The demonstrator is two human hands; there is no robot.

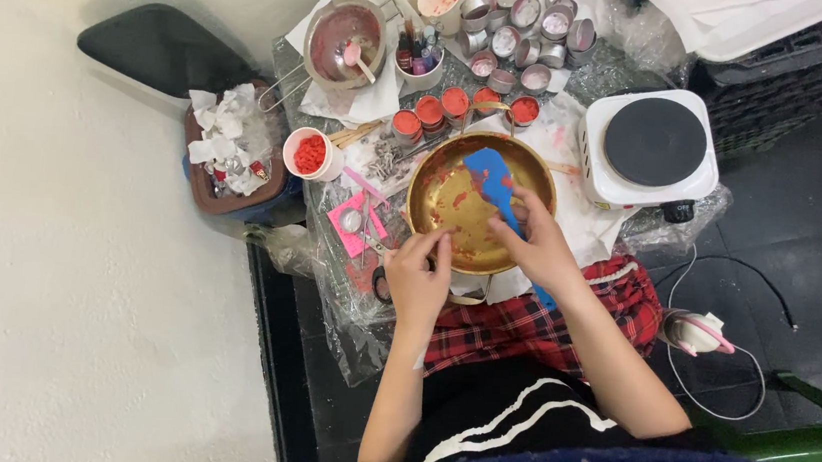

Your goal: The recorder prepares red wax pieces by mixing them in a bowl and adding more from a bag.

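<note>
Hands (pixel 479 258) on brass bowl (pixel 442 219) | red smears, blue spatula (pixel 494 184) inside

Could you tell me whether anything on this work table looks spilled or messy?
Yes: red residue smears the inside of the brass pan, where the right hand holds a blue scraper. The left hand grips the pan's rim.

Views: one, head-worn. Position: above the seated person, looking almost straight down past chest and lap. Facing: the far edge of the table (pixel 587 77) lies toward the frame's top, the person's body at the bottom. Range: near, forearms filling the lower centre, the pan (pixel 454 205) mid-frame. Margins: pale floor left, dark floor right. Shared ground: none, single view.
</note>
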